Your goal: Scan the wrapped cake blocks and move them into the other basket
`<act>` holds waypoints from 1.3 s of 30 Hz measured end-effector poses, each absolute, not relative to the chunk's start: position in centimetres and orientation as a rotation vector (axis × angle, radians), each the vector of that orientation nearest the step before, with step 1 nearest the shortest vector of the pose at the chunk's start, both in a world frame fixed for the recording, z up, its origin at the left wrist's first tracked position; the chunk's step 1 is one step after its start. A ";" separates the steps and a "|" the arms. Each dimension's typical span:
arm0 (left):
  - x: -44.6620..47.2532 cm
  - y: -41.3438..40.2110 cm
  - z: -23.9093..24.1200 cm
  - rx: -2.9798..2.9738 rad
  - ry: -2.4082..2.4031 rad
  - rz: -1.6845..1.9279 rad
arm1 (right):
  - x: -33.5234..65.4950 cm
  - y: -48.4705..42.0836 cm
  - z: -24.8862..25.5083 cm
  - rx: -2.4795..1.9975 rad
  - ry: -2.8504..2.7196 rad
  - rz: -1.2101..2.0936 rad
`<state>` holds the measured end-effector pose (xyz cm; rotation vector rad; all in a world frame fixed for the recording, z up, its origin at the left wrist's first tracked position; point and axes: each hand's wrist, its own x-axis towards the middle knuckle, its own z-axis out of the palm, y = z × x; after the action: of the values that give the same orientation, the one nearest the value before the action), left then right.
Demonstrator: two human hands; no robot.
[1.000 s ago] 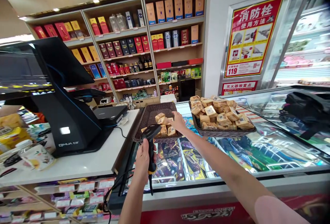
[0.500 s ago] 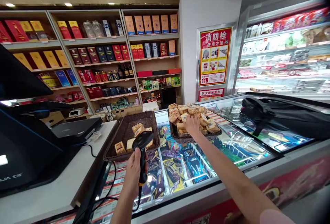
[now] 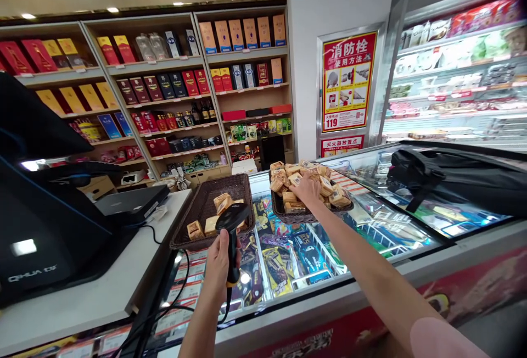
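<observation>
My left hand (image 3: 218,263) is wrapped round the handle of a black barcode scanner (image 3: 233,221), its head raised in front of a dark wicker basket (image 3: 197,212) holding a few small wrapped cakes (image 3: 221,202). My right hand (image 3: 307,189) reaches forward into a second wicker basket (image 3: 284,214) heaped with the same tan wrapped cakes (image 3: 288,170). Its fingers curl down over the pile. What they grip, if anything, is hidden. Both baskets rest on the glass lid of a chest freezer (image 3: 370,237).
A black till terminal (image 3: 37,226) and a flat black device (image 3: 132,204) stand on the white counter (image 3: 102,297) at left. A scanner cable (image 3: 181,292) hangs down. A black bag (image 3: 448,177) lies on the freezer at right. Shelves of boxed bottles (image 3: 185,83) fill the back wall.
My right hand left the nearly empty left basket and moved across to the heaped right basket. The view turned right. The scanner stayed in my left hand.
</observation>
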<state>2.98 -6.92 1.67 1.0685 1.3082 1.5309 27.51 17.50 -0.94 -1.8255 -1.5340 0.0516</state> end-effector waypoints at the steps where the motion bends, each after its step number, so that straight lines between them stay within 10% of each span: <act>1: 3.0 -7.0 1.6 1.066 1.303 1.528 | 27.6 17.0 -1.0 -1.740 -1.455 0.087; 8: 3.6 -7.2 2.1 1.079 1.294 1.520 | 26.5 13.9 -1.7 -1.134 -1.101 0.788; 19: 4.7 -6.8 1.0 1.205 1.239 1.449 | 24.5 7.8 -5.5 -1.036 -1.349 0.258; 39: 4.4 -7.0 0.2 1.220 1.203 1.437 | 21.9 5.7 -5.9 -0.915 -1.446 0.256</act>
<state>4.40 -6.97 0.16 1.2195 1.2025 1.4371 21.93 5.75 -5.86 -0.9152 -1.4460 0.2555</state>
